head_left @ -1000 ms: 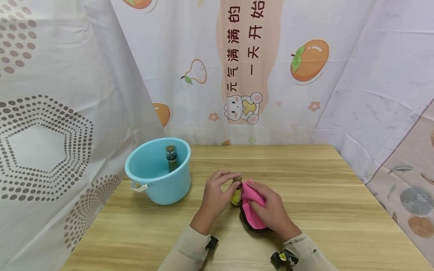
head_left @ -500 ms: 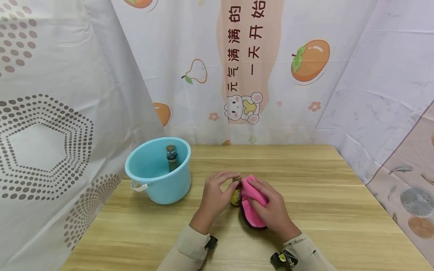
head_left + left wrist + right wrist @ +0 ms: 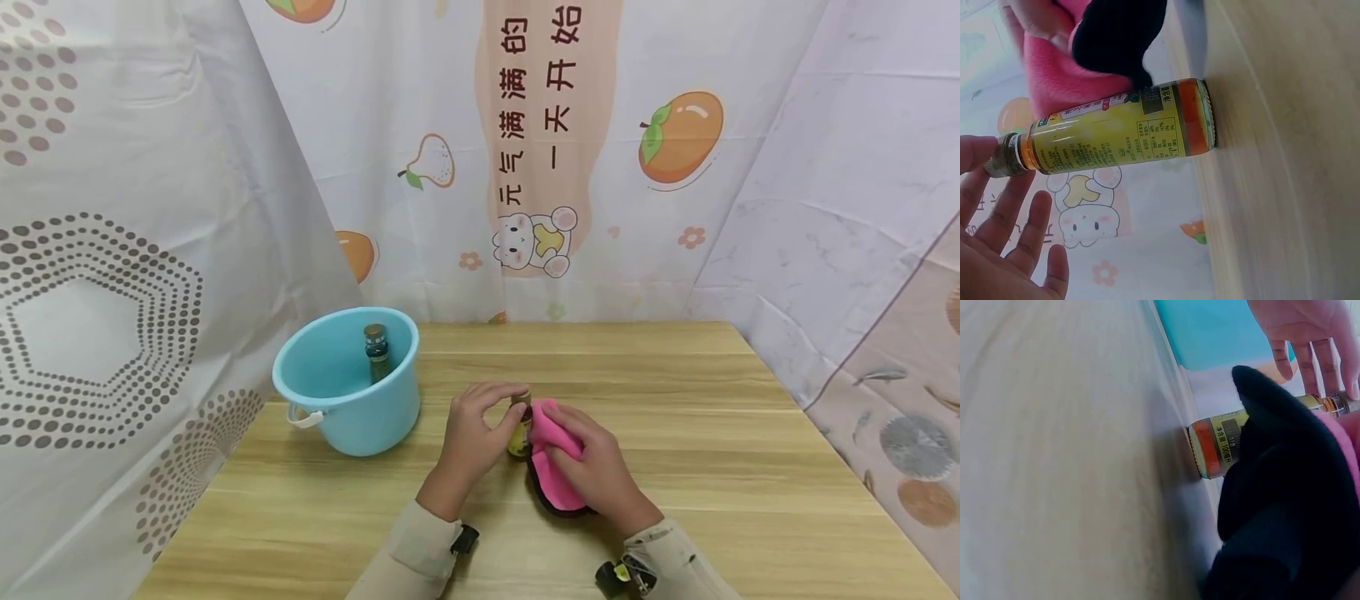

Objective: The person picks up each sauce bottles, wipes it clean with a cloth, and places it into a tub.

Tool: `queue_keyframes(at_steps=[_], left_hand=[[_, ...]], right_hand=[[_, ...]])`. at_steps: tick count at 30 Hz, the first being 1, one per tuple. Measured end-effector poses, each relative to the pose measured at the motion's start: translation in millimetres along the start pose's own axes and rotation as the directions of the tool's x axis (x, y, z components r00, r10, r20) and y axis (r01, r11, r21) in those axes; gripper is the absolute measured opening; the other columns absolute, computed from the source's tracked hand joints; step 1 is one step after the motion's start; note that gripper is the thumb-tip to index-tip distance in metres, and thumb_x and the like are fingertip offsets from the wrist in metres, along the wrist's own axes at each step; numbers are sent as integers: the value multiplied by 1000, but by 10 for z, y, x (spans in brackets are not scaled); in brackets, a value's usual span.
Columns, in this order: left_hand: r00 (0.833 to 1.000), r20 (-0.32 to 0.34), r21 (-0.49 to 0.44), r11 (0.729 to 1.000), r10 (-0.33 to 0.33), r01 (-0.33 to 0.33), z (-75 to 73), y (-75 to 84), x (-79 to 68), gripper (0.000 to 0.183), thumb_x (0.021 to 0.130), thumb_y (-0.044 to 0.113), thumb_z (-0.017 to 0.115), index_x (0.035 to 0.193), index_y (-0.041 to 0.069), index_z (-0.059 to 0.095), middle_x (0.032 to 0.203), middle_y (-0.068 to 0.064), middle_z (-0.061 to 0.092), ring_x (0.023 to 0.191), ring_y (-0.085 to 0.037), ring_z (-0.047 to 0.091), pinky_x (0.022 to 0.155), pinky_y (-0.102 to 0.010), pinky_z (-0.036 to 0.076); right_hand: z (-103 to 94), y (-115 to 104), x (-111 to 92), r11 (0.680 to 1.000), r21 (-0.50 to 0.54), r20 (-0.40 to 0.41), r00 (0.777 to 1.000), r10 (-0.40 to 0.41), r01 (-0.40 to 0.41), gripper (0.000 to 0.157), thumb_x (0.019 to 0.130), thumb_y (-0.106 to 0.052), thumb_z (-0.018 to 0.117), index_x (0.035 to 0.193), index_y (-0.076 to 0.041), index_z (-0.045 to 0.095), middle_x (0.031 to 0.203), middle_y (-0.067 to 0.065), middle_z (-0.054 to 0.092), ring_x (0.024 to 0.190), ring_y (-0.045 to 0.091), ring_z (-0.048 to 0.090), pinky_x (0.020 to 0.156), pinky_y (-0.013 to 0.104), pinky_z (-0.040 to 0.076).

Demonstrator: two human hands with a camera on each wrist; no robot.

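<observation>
A small glass bottle (image 3: 1110, 134) with a yellow label, orange contents and a metal cap stands upright on the table. My left hand (image 3: 476, 433) pinches it at the cap between thumb and fingers; the other fingers are spread in the left wrist view. In my right hand (image 3: 598, 468) is a pink cloth (image 3: 557, 482) with a black edge, gripped in a bunch and pressed against the bottle's right side. The cloth's black underside (image 3: 1291, 487) hides much of the bottle in the right wrist view.
A light blue bucket (image 3: 367, 425) with a white handle grip (image 3: 306, 417) stands at the table's left. Inside it leans another capped bottle (image 3: 377, 354). The wooden table (image 3: 675, 392) ends at patterned curtains (image 3: 420, 225) at the back and sides.
The cloth in my right hand has shifted slightly up along the bottle and back down. My left hand stays at the cap, and the head view has tilted a little.
</observation>
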State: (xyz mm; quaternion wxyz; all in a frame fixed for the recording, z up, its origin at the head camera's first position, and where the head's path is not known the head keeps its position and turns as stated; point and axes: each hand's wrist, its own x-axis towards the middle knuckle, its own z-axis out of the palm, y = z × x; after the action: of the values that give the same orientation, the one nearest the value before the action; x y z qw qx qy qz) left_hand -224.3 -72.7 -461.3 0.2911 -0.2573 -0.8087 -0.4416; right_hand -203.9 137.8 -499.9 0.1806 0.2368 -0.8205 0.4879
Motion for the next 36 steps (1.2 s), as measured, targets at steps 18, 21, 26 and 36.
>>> queue_keyframes(at_steps=[18, 21, 26, 36], left_hand=[[998, 4, 14, 998, -68, 68, -13, 23, -15, 23, 94, 25, 79, 117, 23, 79, 115, 9, 74, 113, -10, 67, 102, -50, 50], [998, -9, 18, 998, -60, 60, -11, 24, -31, 23, 93, 24, 80, 116, 22, 80, 114, 8, 73, 111, -11, 67, 99, -49, 51], [999, -42, 24, 1000, -6, 7, 1, 5, -33, 23, 92, 20, 80, 115, 20, 80, 113, 6, 75, 108, -13, 69, 94, -47, 53], [998, -38, 32, 999, 45, -43, 6, -4, -20, 23, 93, 18, 79, 116, 22, 79, 114, 9, 77, 110, -11, 69, 97, -52, 51]], right_hand=[[28, 6, -1, 980, -114, 78, 982, 171, -162, 56, 86, -7, 79, 140, -19, 67, 139, 1, 67, 125, 19, 64, 99, 44, 56], [31, 10, -12, 977, -112, 87, 978, 189, -179, 57, 86, -9, 80, 140, -20, 67, 140, -1, 66, 125, 17, 63, 98, 43, 56], [18, 6, -4, 981, -125, 86, 984, 157, -146, 56, 86, -9, 80, 140, -20, 67, 140, 0, 66, 125, 17, 63, 98, 43, 56], [-16, -6, 14, 997, -64, -24, 999, -37, 35, 58, 86, -4, 81, 140, -20, 67, 140, 0, 65, 124, 19, 65, 97, 24, 55]])
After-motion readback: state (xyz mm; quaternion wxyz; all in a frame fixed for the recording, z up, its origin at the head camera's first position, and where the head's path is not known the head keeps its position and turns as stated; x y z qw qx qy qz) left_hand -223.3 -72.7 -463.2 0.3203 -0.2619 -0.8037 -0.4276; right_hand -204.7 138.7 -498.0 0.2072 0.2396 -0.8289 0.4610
